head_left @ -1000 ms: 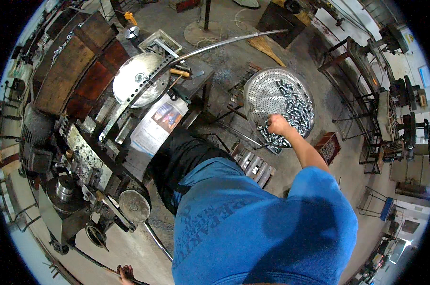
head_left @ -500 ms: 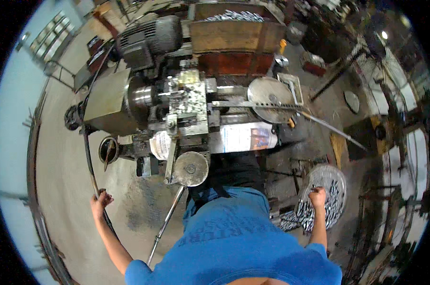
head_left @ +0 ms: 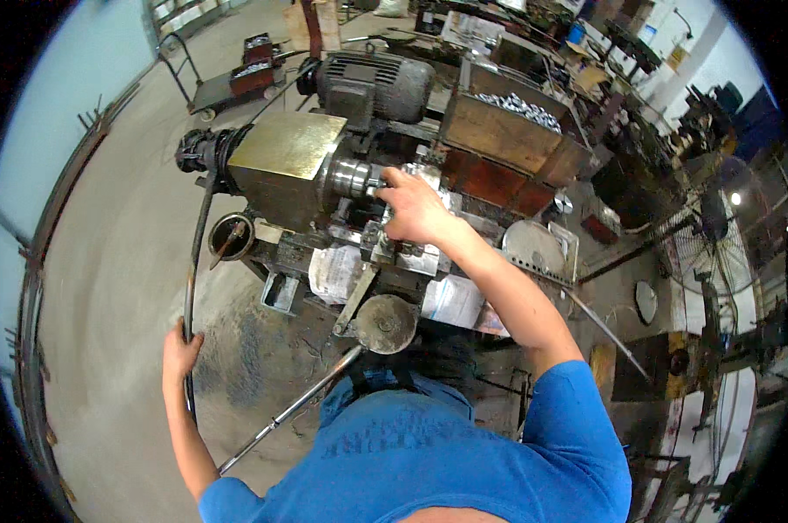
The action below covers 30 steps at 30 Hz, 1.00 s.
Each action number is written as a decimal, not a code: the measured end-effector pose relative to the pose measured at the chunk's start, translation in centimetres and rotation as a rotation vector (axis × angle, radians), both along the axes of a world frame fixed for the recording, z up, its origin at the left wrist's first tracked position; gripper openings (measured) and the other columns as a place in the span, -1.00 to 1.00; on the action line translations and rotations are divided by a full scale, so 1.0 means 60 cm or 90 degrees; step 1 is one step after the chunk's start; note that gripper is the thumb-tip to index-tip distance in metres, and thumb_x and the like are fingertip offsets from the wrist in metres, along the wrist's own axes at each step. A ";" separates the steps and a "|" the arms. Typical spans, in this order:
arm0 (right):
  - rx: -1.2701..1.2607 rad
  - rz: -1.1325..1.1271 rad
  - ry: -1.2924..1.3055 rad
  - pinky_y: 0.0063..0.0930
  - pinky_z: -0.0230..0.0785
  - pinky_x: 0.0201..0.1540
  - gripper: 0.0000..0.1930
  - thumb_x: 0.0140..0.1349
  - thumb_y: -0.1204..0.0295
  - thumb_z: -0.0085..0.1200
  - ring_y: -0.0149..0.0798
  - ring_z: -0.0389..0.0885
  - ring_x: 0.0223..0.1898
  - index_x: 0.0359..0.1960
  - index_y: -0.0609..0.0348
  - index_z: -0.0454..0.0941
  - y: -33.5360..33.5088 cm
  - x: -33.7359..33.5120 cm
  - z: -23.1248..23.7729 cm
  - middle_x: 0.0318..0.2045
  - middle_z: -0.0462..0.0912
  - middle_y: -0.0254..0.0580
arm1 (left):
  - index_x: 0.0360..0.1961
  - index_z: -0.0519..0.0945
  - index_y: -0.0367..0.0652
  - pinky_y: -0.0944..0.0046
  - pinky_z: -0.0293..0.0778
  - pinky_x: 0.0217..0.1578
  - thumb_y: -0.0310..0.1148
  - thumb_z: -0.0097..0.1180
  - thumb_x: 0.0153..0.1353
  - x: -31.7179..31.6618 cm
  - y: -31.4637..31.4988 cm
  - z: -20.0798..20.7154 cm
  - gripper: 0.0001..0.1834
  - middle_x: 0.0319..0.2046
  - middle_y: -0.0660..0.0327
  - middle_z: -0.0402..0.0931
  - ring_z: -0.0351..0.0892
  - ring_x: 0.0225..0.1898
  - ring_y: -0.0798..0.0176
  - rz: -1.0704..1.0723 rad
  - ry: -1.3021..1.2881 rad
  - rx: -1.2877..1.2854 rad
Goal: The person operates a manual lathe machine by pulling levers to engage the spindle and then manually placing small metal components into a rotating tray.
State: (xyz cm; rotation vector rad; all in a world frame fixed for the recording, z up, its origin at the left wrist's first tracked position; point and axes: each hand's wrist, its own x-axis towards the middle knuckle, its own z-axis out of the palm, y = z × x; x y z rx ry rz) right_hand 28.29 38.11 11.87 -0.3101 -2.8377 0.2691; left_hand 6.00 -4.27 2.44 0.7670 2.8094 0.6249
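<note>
My left hand [head_left: 181, 350] is closed around a long dark lever rod [head_left: 195, 279] that rises beside the machine's left end. My right hand [head_left: 414, 207] reaches across the lathe-like machine, thumb and fingers bent together at the front of its shiny round chuck [head_left: 351, 178]. A small bright metal part [head_left: 375, 184] shows between the fingertips and the chuck; the hand covers much of it. Behind that hand is the metal tool slide [head_left: 418, 261], partly hidden. A round metal disc [head_left: 386, 324] sits on the near side, with a bar beside it.
A motor [head_left: 374, 87] stands behind the brass-coloured housing cover [head_left: 287, 145]. At the back right, a large box [head_left: 498, 131] holds small metal parts. A pot [head_left: 231, 236] hangs at the left. A perforated bar and rod [head_left: 607, 331] jut right; a trolley [head_left: 215, 93] stands far left.
My right hand has moved from the tray of small metal pieces at the right up to the chuck. My left hand stays on the lever. The view has shifted, with the machine now tilted.
</note>
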 end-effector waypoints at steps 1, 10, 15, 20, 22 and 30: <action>0.061 -0.021 -0.123 -0.22 0.26 0.00 -0.65 -0.33 0.42 0.07 0.00 0.38 -0.05 -0.39 0.28 0.57 0.002 -0.032 0.002 -0.14 0.40 0.03 | -0.04 0.37 -0.44 0.16 0.39 -0.42 -0.31 0.16 -0.08 0.010 -0.025 -0.013 -0.42 -0.56 -0.12 0.45 0.50 -0.48 -0.03 0.031 0.010 0.011; 0.035 -0.023 -0.115 -0.27 0.40 -0.09 -0.70 -0.30 0.39 0.08 0.06 0.50 -0.18 -0.49 0.36 0.56 0.042 -0.115 -0.078 -0.23 0.46 0.17 | -0.50 0.42 -0.35 0.01 0.34 -0.45 -0.35 0.16 -0.07 0.043 -0.057 -0.037 -0.74 -0.64 -0.10 0.43 0.46 -0.50 -0.19 0.124 0.054 0.013; -0.088 -0.149 -0.031 -0.16 0.40 -0.23 -0.75 -0.37 0.44 0.00 0.21 0.48 -0.32 -0.66 0.46 0.48 0.038 -0.138 -0.083 -0.35 0.46 0.27 | -0.48 0.47 -0.31 -0.02 0.39 -0.38 -0.37 0.13 -0.09 0.032 -0.048 -0.046 -0.78 -0.58 -0.10 0.47 0.48 -0.44 -0.17 0.119 0.131 -0.073; -0.112 -0.177 0.006 -0.14 0.37 -0.11 -0.75 -0.36 0.45 0.00 0.29 0.47 -0.23 -0.60 0.42 0.52 0.019 -0.143 -0.052 -0.10 0.39 0.36 | -0.42 0.53 -0.21 0.03 0.43 -0.39 -0.37 0.11 -0.16 -0.062 -0.113 -0.064 -0.78 -0.57 -0.07 0.50 0.52 -0.45 -0.10 0.134 0.219 -0.191; -0.094 -0.164 0.025 -0.13 0.36 -0.06 -0.74 -0.35 0.43 -0.01 0.29 0.47 -0.21 -0.59 0.38 0.54 0.012 -0.146 -0.046 -0.02 0.35 0.33 | -0.53 0.50 -0.20 0.01 0.41 -0.37 -0.44 0.06 -0.18 -0.150 -0.155 -0.044 -0.88 -0.53 0.01 0.51 0.52 -0.41 -0.02 0.162 0.291 -0.244; -0.084 -0.113 0.022 -0.14 0.39 -0.17 -0.79 -0.34 0.44 0.04 0.18 0.51 -0.29 -0.57 0.26 0.53 0.005 -0.114 -0.021 -0.10 0.39 0.18 | -0.33 0.51 -0.21 0.03 0.38 -0.24 -0.51 0.04 -0.10 -0.250 -0.155 -0.054 -0.77 -0.46 0.01 0.51 0.51 -0.33 -0.04 0.157 0.309 -0.147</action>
